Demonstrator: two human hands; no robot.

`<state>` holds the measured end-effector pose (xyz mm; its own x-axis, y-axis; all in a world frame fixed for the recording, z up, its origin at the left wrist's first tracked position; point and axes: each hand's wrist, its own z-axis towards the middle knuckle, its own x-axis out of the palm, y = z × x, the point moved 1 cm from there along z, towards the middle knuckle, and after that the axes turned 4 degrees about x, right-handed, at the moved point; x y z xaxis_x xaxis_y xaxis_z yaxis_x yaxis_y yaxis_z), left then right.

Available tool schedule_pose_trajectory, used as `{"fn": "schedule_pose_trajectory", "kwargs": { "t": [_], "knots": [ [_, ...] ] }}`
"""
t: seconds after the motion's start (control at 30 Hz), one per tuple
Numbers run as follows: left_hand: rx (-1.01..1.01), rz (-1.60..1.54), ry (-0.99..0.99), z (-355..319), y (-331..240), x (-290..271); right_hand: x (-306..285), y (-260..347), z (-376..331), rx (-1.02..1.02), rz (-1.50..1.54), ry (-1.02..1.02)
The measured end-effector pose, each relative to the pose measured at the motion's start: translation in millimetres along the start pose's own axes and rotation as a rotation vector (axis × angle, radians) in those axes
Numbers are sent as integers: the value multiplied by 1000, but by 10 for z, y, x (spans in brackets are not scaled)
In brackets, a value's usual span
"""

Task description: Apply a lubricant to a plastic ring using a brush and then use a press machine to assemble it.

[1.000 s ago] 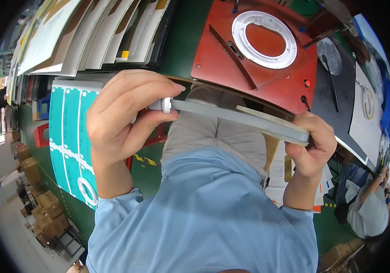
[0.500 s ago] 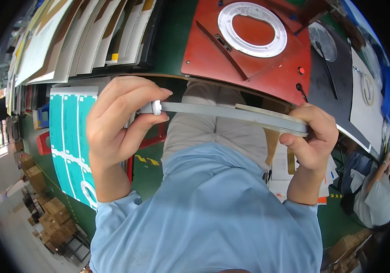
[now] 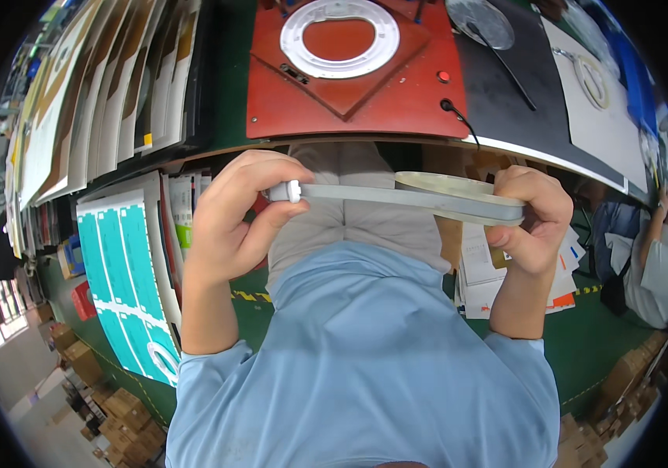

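Observation:
A grey strip of tape stretches between my hands, over my lap. My left hand is closed, thumb and fingers pinching a small white cylindrical part at the strip's left end. How the tape is fixed to that part is hidden by my fingers. My right hand grips the tape roll by its right edge, thumb below and fingers above. The roll is tilted nearly edge-on, and its pale upper side shows.
Beyond my hands lies a red fixture board bearing a white ring. A black mat is right of it. Upright cardboard sheets stand left, above a teal printed sheet. Another person is at far right.
The view has turned, so the bench appears further left. My left hand has come closer to my right, shortening the span. The roll is tilted so that more of its upper side shows.

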<state>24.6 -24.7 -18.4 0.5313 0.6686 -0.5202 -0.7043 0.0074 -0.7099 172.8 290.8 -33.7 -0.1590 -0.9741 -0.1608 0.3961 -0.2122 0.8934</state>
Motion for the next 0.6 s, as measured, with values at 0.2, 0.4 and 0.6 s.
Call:
{"fn": "schedule_pose_trajectory", "kwargs": {
  "t": [0.2, 0.4, 0.6],
  "knots": [
    [-51, -32, 107, 111, -66, 251, -156, 4, -319, 62, 58, -68],
    [-255, -332, 198, 148, -130, 443, -314, 5, -624, 132, 123, -114],
    [-285, -662, 277, 227, -236, 645, -440, 67, -866, 185, 222, -197]
  ]
}}
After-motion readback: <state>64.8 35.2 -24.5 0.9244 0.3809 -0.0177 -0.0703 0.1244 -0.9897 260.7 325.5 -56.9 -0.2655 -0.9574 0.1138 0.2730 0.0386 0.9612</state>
